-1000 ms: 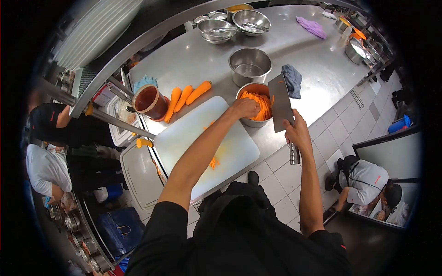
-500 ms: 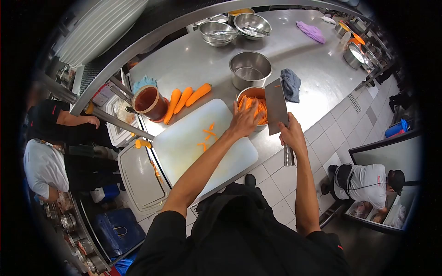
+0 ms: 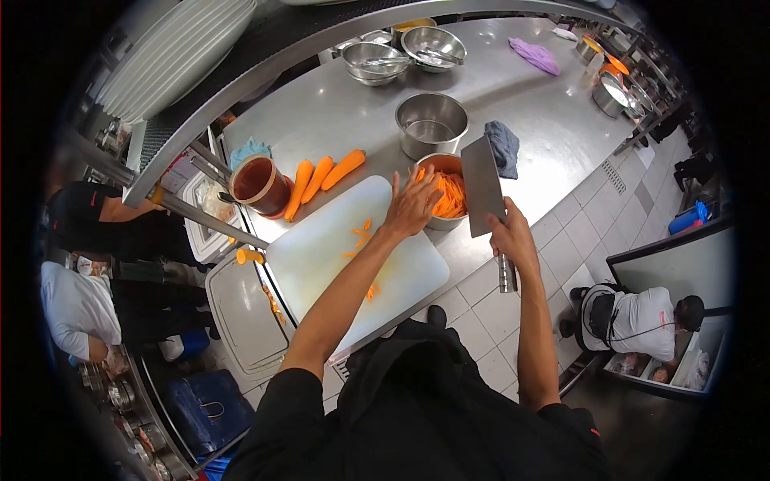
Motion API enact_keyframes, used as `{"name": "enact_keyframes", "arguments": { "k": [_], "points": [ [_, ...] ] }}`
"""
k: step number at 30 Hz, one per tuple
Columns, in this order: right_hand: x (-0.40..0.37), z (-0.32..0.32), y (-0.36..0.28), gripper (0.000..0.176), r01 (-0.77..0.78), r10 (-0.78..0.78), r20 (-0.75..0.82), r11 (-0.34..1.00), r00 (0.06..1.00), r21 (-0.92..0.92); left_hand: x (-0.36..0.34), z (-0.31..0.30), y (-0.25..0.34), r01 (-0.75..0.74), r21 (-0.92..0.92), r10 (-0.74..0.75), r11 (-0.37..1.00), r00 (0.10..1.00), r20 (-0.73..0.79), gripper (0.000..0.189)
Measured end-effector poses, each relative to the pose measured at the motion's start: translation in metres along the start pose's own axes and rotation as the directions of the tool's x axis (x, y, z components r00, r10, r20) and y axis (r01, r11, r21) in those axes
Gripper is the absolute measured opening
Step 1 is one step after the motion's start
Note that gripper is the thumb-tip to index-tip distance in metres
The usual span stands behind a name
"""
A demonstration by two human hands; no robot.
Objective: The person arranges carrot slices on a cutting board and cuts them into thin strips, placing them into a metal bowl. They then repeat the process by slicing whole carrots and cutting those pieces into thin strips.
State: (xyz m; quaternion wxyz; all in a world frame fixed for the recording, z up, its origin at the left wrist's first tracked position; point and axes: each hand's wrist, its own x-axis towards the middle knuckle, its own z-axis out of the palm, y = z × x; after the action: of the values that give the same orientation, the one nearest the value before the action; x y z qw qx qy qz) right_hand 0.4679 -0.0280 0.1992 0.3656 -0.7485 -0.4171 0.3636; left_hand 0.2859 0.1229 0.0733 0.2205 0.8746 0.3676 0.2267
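Fingers apart, my left hand is at the left rim of a metal pot holding shredded carrot. My right hand grips a wide cleaver by its handle, the blade raised beside the pot's right side. Under my left forearm lies a white cutting board with a few carrot shreds on it. Three whole carrots rest behind the board, next to a brown-red container. Behind the pot stands an empty metal pot, and a grey cloth lies to its right.
Metal bowls and a purple cloth are at the back of the steel table. A shelf rail crosses the upper left. People stand at the left, and one person bends over an open drawer at the right.
My left hand has come off the shredded carrot and moved left to the pot's rim, its fingers spread. Another carrot piece now shows on the board near my forearm.
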Motion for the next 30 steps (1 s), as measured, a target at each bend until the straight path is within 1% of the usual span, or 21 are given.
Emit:
{"name": "enact_keyframes", "arguments": {
  "k": [1,3,4,6,7,8,10,11,13,15,16,18,19,21,22,24,25,26,27,28,30],
  "points": [
    [0.001,0.0,-0.001,0.026,0.01,-0.01,0.003,0.998,1.0,0.061,-0.003,-0.007,0.009,-0.002,0.001,0.002,1.0,1.0,0.007,0.067],
    [0.009,0.005,0.01,0.026,0.012,-0.011,-0.002,0.99,1.0,0.141,-0.007,-0.017,0.027,-0.252,-0.07,0.251,0.965,0.968,-0.032,0.062],
    [0.013,0.009,0.01,0.027,0.015,-0.015,-0.002,0.976,1.0,0.219,-0.014,-0.013,0.033,-0.248,-0.065,0.246,0.967,0.969,-0.038,0.062],
    [0.016,0.015,0.012,0.026,0.03,-0.023,-0.032,0.975,0.999,0.22,-0.041,-0.001,0.048,-0.338,-0.018,0.338,0.941,0.939,0.066,0.061],
    [0.016,0.018,0.011,0.025,0.043,-0.027,-0.072,0.974,0.997,0.222,-0.052,0.005,0.047,-0.258,0.006,0.257,0.966,0.966,0.032,0.061],
    [0.014,0.021,0.011,0.025,0.041,-0.027,-0.064,0.974,0.998,0.223,-0.058,0.006,0.038,-0.25,0.009,0.25,0.968,0.968,0.033,0.061],
    [0.005,0.025,0.011,0.026,0.098,-0.068,-0.143,0.971,0.987,0.217,-0.08,0.012,0.001,0.042,0.076,-0.033,0.996,0.994,-0.107,0.061],
    [-0.002,0.026,0.009,0.025,0.097,-0.072,-0.147,0.981,0.986,0.169,-0.092,0.006,-0.02,0.1,0.061,-0.089,0.993,0.982,-0.165,0.061],
    [-0.017,0.033,0.011,0.025,0.081,-0.071,-0.065,0.981,0.995,0.174,-0.114,-0.01,-0.061,0.172,0.046,-0.157,0.984,0.962,-0.223,0.061],
    [-0.033,0.043,0.008,0.026,0.007,-0.017,0.068,0.989,0.998,0.146,-0.13,-0.016,-0.095,0.354,0.065,-0.328,0.933,0.91,-0.254,0.057],
    [-0.037,0.054,0.017,0.028,0.088,-0.095,0.11,0.994,0.989,0.071,-0.139,-0.013,-0.103,0.365,0.063,-0.338,0.929,0.905,-0.26,0.057],
    [-0.034,0.081,0.045,0.027,0.253,-0.224,0.2,0.958,0.954,-0.134,-0.154,-0.009,-0.112,0.079,0.275,-0.057,0.958,0.995,-0.087,0.052],
    [-0.028,0.094,0.057,0.027,0.257,-0.226,0.209,0.957,0.951,-0.135,-0.159,-0.009,-0.109,0.089,0.275,-0.066,0.957,0.994,-0.091,0.052],
    [-0.017,0.12,0.075,0.03,0.507,-0.436,0.273,0.808,0.857,-0.301,-0.169,-0.016,-0.094,0.027,0.066,-0.032,0.997,0.997,0.074,0.045],
    [-0.012,0.129,0.076,0.03,0.505,-0.433,0.276,0.809,0.858,-0.3,-0.176,-0.022,-0.086,0.03,0.065,-0.035,0.997,0.996,0.076,0.045],
    [-0.004,0.147,0.079,0.036,0.484,-0.375,0.308,0.719,0.874,-0.498,-0.194,-0.031,-0.073,0.076,-0.242,-0.089,0.967,0.995,-0.045,0.039],
    [-0.008,0.154,0.083,0.036,0.486,-0.374,0.313,0.719,0.873,-0.498,-0.205,-0.028,-0.073,0.08,-0.244,-0.094,0.967,0.995,-0.045,0.039],
    [-0.019,0.16,0.089,0.036,0.522,-0.402,0.333,0.69,0.853,-0.502,-0.214,-0.026,-0.072,0.183,-0.34,-0.273,0.923,0.932,-0.239,0.037],
    [-0.031,0.165,0.094,0.036,0.558,-0.428,0.358,0.66,0.83,-0.504,-0.222,-0.024,-0.074,0.256,-0.451,-0.45,0.855,0.799,-0.399,0.036],
    [-0.048,0.17,0.095,0.036,0.562,-0.424,0.369,0.656,0.827,-0.504,-0.229,-0.026,-0.077,0.265,-0.456,-0.461,0.85,0.792,-0.399,0.036],
    [-0.081,0.175,0.095,0.043,0.599,-0.351,0.502,0.616,0.79,-0.512,-0.242,-0.026,-0.082,0.415,-0.422,-0.588,0.806,0.642,-0.492,0.038]
  ]
}}
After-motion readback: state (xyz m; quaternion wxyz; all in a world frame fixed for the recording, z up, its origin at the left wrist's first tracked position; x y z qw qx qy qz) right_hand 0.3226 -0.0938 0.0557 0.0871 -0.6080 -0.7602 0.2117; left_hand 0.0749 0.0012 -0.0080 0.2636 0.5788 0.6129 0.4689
